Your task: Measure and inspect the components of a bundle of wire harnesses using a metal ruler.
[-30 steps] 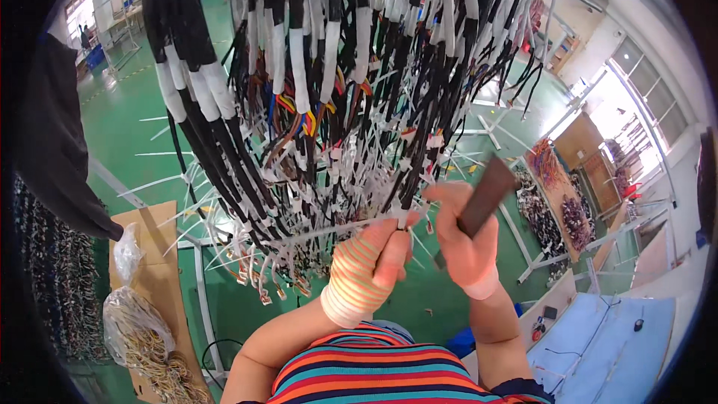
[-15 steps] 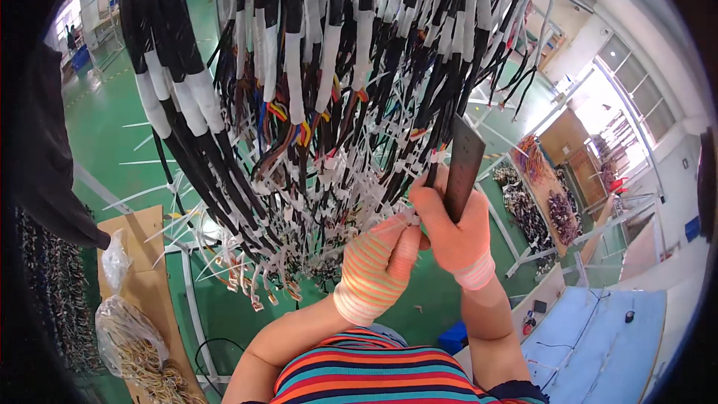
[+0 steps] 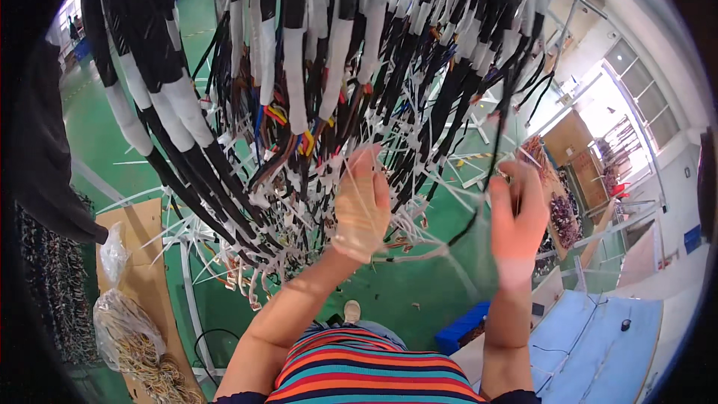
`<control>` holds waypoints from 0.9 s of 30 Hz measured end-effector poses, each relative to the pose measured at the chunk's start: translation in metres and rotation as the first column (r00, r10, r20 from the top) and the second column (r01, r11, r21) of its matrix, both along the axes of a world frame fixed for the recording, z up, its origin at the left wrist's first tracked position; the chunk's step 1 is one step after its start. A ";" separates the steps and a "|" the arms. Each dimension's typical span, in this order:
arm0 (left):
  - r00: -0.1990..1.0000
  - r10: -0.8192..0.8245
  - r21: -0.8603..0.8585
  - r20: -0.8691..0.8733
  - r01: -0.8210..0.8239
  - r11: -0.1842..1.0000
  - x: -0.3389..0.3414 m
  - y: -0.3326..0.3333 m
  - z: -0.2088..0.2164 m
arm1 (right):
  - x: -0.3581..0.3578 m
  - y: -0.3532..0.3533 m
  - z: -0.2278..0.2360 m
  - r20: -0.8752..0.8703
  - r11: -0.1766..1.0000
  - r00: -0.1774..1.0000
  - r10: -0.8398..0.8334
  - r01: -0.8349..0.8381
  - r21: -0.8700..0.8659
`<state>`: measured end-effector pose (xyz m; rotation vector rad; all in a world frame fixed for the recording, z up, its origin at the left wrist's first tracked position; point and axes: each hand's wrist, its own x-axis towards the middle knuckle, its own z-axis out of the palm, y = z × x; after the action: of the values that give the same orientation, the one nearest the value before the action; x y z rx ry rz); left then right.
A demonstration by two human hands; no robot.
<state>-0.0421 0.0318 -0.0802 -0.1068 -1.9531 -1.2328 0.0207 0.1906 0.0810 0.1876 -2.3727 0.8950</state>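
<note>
A dense bundle of hanging wire harnesses (image 3: 299, 82), black cables with white taped sections, fills the upper middle. Thin white cable ties (image 3: 441, 187) stick out from its lower part. My left hand (image 3: 363, 206), in a pale striped glove, is raised in front of the lower bundle, fingers stretched upward and slightly blurred; white strips cross over it. Apart to the right, my right hand (image 3: 518, 213) wears an orange-pink glove, its fingers curled and smeared by motion. Just beside its fingers hangs a black cable (image 3: 495, 153) that bends left lower down; whether the hand grips it is unclear.
On the left, cardboard (image 3: 134, 243) bears a plastic bag of yellowish wires (image 3: 127, 329), next to a dark hanging cloth (image 3: 56, 164). A blue bin (image 3: 460, 327) sits on the green floor, near a light-blue board (image 3: 598, 344). White frame bars (image 3: 191, 307) stand around.
My hands have separated: the left moved up into the bundle's front, the right moved out to the right. The dark flat strip at my right hand no longer shows. A black cable now hangs there.
</note>
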 end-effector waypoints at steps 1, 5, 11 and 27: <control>0.999 0.022 0.021 -0.035 -0.021 1.000 -0.013 0.005 -0.005 | 0.010 -0.004 -0.004 -0.079 0.999 0.997 0.007 -0.004 0.033; 0.993 0.119 0.043 0.014 -0.120 0.992 -0.053 0.016 -0.016 | 0.044 -0.028 -0.018 0.292 0.757 0.723 0.626 -0.654 -0.005; 0.981 -0.163 -0.063 0.106 0.170 0.983 -0.037 0.019 -0.027 | 0.001 -0.085 -0.076 0.371 0.865 0.784 0.498 -0.480 -0.147; 0.733 -0.676 0.728 0.080 0.420 0.541 0.107 -0.023 0.058 | 0.014 -0.005 -0.056 -0.112 0.724 0.787 0.607 -0.490 0.485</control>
<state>0.0644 0.0090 -0.0219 -0.1548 -1.6535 -2.5060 0.0345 0.1860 0.0254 1.1851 -2.2423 0.5130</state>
